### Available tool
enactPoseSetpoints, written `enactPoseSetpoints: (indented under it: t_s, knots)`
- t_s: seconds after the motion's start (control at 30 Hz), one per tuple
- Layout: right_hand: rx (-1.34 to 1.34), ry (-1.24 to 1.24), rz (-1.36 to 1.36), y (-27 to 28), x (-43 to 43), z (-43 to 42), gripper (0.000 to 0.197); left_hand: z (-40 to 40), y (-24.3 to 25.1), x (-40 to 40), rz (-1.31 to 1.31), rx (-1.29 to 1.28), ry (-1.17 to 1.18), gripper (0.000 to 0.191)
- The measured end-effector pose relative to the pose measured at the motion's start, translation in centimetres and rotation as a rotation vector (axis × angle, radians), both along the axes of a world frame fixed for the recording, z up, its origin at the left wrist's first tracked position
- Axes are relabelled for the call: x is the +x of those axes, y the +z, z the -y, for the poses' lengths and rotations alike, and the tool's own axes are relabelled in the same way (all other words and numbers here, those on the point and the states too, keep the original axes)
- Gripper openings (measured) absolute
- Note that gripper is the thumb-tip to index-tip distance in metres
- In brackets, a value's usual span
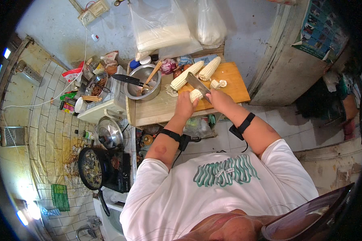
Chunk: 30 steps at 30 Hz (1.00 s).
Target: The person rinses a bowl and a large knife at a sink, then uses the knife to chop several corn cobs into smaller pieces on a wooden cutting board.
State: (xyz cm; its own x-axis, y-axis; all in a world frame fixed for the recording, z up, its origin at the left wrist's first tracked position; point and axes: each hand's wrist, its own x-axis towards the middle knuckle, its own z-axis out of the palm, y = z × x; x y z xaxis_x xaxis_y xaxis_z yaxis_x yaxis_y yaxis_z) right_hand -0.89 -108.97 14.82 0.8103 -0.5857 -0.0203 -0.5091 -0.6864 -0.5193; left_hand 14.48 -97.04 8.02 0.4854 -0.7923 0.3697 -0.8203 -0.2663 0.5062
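My left hand grips a short piece of pale corn cob at the near left part of a wooden cutting board. In my right hand is a cleaver, its broad blade close against the right side of that piece. Whether the edge touches the corn I cannot tell. Behind the blade a whole husked corn cob lies slantwise, partly on the board. Another whole cob rests to its right. Cut corn ends sit on the board, right of the blade.
Left of the board stands a steel pot with chopsticks and a black-handled knife across its rim. Behind it are red onions. A frying pan with food sits on a cooktop, lower left. Plastic bags hang above.
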Motion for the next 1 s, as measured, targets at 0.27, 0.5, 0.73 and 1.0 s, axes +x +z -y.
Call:
enactPoseSetpoints:
  t_s: [0.27,0.5,0.73,1.0]
  knots:
    - [0.042,-0.056,-0.030,0.3,0.3,-2.0,0.037,-1.1,-0.3,0.5,0.175,-0.110,0.020,0.048]
    - [0.147,-0.054,-0.126,-2.4,1.6,0.3,0.034,-0.5,-2.0,-0.6,0.013,0.054,0.012,0.051]
    - [0.001,0.011,-0.063,-3.0,1.9,1.0,0.032,-0.6,-1.5,-0.6,-0.008,0.022,-0.024,0.048]
    - [-0.039,-0.019,-0.010,1.8,0.0,-0.9,0.031,-1.4,-3.9,0.4,-0.211,-0.100,-0.031,0.049]
